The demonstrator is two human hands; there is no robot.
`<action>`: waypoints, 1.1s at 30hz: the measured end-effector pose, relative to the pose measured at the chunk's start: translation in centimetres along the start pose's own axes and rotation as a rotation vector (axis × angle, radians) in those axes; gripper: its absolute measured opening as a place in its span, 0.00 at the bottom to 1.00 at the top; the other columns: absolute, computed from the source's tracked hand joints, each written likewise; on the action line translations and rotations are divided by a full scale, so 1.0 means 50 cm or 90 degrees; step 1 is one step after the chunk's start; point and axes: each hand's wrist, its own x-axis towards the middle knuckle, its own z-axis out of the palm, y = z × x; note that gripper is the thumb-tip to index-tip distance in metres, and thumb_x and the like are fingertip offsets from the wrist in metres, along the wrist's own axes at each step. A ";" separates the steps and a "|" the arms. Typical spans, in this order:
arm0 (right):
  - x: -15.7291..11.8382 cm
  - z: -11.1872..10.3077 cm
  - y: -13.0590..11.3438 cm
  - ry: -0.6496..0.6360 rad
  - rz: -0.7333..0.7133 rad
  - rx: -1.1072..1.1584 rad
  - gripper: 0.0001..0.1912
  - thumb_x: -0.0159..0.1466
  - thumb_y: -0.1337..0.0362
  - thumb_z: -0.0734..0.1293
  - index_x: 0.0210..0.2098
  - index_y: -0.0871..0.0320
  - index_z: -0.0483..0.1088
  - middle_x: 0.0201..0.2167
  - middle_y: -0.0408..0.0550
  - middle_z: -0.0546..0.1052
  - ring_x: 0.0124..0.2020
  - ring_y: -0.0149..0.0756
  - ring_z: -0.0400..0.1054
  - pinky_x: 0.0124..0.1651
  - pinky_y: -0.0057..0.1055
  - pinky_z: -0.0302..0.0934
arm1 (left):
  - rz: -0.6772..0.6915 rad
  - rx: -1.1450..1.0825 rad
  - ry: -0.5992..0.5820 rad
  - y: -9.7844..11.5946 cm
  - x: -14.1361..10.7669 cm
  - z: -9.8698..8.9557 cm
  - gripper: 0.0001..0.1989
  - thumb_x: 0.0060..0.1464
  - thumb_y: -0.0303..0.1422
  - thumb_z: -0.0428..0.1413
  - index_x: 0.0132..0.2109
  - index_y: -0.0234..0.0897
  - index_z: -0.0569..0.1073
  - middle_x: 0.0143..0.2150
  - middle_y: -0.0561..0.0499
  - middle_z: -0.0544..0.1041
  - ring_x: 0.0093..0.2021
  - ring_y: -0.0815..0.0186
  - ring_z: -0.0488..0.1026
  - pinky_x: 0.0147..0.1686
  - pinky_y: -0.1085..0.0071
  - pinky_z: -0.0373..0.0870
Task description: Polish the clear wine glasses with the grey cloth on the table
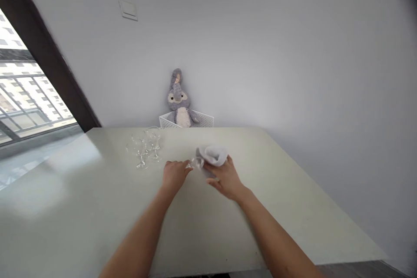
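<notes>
Just left of the table's middle, my left hand [176, 173] is closed on the stem end of a clear glass [193, 163], which lies sideways with its bowl toward the right. My right hand [224, 178] holds a bunched pale grey cloth [212, 155] around the bowl of that glass, hiding most of it. The thumb of this hand shows below the cloth, and its other fingers are partly behind the fabric. Several clear stemmed glasses [142, 150] stand upright in a cluster to the left of my left hand.
The pale, glossy table [280, 226] reaches to a plain wall. Behind its far edge, a grey plush rabbit [182, 115] sits in a white perforated basket [205, 120]. A light switch [128, 10] is on the wall, and a dark-framed window [32, 91] is at the left.
</notes>
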 end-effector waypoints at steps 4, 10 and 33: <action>0.004 0.018 -0.032 -0.031 0.036 0.000 0.18 0.63 0.60 0.56 0.51 0.51 0.64 0.47 0.50 0.71 0.52 0.45 0.57 0.57 0.49 0.38 | 0.196 0.048 0.037 0.046 -0.011 -0.001 0.10 0.52 0.26 0.48 0.26 0.34 0.72 0.22 0.46 0.71 0.30 0.62 0.68 0.40 0.63 0.52; 0.007 0.010 0.046 -0.017 0.377 0.517 0.17 0.60 0.54 0.58 0.33 0.59 0.72 0.34 0.48 0.76 0.35 0.39 0.68 0.37 0.38 0.64 | 0.239 0.059 0.100 0.079 -0.026 0.022 0.14 0.56 0.37 0.48 0.47 0.42 0.70 0.24 0.50 0.72 0.31 0.64 0.67 0.41 0.64 0.54; 0.000 0.131 -0.005 0.197 0.408 0.506 0.16 0.58 0.54 0.60 0.37 0.61 0.66 0.30 0.48 0.74 0.31 0.37 0.68 0.33 0.31 0.62 | -0.144 -0.636 -0.145 0.127 -0.034 0.052 0.34 0.47 0.29 0.50 0.62 0.40 0.48 0.53 0.43 0.67 0.49 0.60 0.66 0.48 0.63 0.61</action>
